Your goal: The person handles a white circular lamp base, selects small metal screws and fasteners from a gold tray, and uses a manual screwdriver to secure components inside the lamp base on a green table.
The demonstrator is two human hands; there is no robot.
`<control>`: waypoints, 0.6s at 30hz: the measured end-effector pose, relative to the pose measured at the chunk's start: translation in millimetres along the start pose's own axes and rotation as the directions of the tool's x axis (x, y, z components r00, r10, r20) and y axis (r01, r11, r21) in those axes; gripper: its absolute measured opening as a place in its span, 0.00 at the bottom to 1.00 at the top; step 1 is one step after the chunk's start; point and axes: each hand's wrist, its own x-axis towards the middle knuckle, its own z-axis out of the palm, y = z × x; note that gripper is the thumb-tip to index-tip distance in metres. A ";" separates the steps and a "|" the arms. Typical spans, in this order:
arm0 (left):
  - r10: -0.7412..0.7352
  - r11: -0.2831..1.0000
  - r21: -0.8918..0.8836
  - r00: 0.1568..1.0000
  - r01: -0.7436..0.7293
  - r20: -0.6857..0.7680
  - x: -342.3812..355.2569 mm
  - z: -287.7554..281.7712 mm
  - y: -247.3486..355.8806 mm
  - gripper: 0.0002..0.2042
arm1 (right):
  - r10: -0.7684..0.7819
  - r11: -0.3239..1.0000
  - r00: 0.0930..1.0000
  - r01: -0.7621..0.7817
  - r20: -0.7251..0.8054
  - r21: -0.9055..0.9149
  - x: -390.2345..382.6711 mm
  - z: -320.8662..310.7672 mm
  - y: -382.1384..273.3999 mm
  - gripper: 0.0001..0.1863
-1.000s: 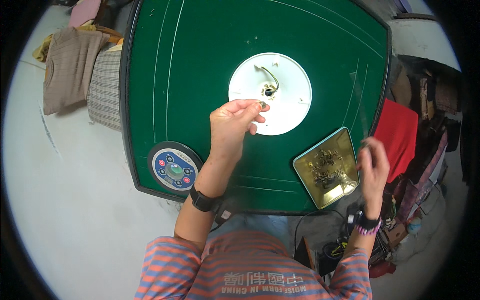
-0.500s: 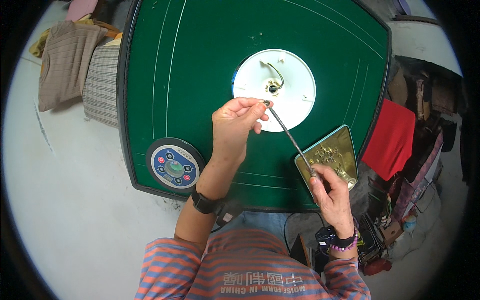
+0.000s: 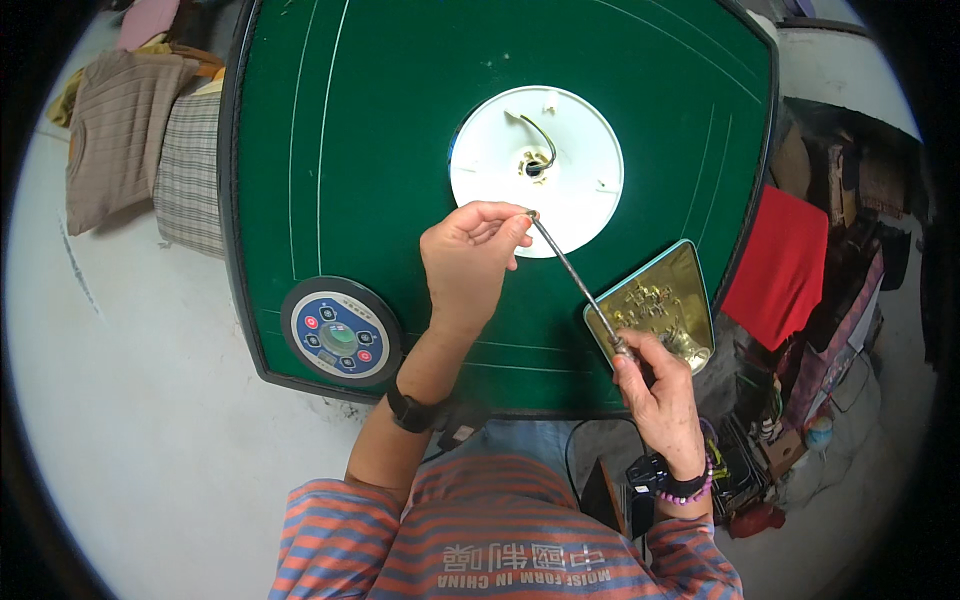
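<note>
My right hand (image 3: 655,392) grips the handle of a long, thin screwdriver (image 3: 570,268), whose shaft slants up to the left. At its tip, my left hand (image 3: 470,262) pinches a small dark metal piece between thumb and forefinger; it is too small to name. Both fingertips and the tip are over the near edge of a round white disc (image 3: 585,215). The disc lies on the green table, with a central hole and a dark, curved wire (image 3: 549,140) coming out of it. Near my right hand sits a shallow gold-coloured tin (image 3: 683,270) holding several small brass-coloured screws or fittings (image 3: 648,303).
A round control panel (image 3: 340,332) with buttons is set into the green felt table (image 3: 400,120) at the near left corner. Cloth-covered seats (image 3: 190,170) stand to the left. A red cloth (image 3: 780,270) and assorted clutter lie beyond the right edge.
The whole view has shifted slightly, so the table and disc appear a little further left and up. Both hands keep their grips, with the screwdriver tip still at my left fingertips.
</note>
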 end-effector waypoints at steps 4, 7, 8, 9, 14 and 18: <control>0.017 0.995 0.095 0.999 -0.013 -0.040 -3.4 8.8 -5.2 0.06 | -0.144 0.972 0.988 0.129 -0.062 -0.196 -1.9 -2.3 -3.4 0.13; -0.006 0.996 0.088 0.999 0.010 -0.044 -2.1 10.6 -7.9 0.06 | -0.362 0.884 0.923 0.296 -0.129 -0.363 -3.3 -3.0 -3.6 0.14; -0.025 0.997 0.069 0.999 0.028 -0.041 -1.4 10.8 -9.0 0.06 | -0.329 0.880 0.936 0.257 -0.122 -0.399 -4.8 -4.0 -9.1 0.15; -0.027 0.997 0.068 0.999 0.030 -0.041 -0.9 10.9 -10.8 0.06 | -0.296 0.874 0.948 0.219 -0.115 -0.434 -6.0 -4.8 -13.1 0.15; -0.073 0.996 -0.048 0.997 0.071 -0.023 0.1 13.1 -14.5 0.08 | -0.293 0.858 0.949 0.205 -0.120 -0.471 -8.7 -7.2 -17.4 0.16; -0.087 0.994 -0.070 0.996 0.085 -0.012 0.1 12.3 -17.9 0.08 | -0.302 0.854 0.945 0.211 -0.123 -0.476 -8.9 -7.8 -17.2 0.17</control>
